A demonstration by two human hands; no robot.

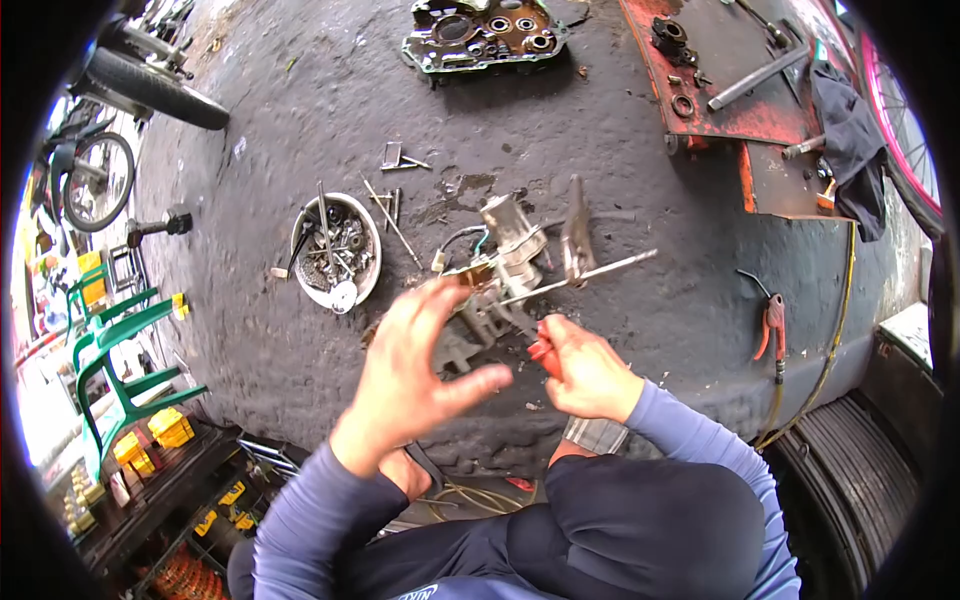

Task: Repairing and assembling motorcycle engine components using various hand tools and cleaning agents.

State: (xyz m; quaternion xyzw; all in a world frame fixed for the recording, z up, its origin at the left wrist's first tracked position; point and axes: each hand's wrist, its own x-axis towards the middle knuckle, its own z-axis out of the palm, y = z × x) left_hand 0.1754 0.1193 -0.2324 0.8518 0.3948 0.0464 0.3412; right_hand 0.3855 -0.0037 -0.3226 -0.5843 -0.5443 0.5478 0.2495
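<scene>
A metal engine assembly (pixel 510 240) with a cylinder housing, short wires and cables lies on the dark work surface in front of me. My left hand (pixel 420 370) is over its lower-left part, fingers spread and slightly blurred; whether it touches the metal I cannot tell. At the assembly's lower right, my right hand (pixel 585 375) grips a red-handled tool (pixel 542 348), whose working end points into the metal parts. A long rod (pixel 620 262) lies across the assembly, beside an upright-angled metal bracket (pixel 576 225).
A white bowl of small parts (pixel 361 220) sits at left, with loose rods. An engine casing (pixel 485 40) lies at top. A red metal stand (pixel 745 175) holds tools and cloth. An air gun (pixel 773 325) and hose are at right; green chairs (pixel 135 330) and bicycles stand left.
</scene>
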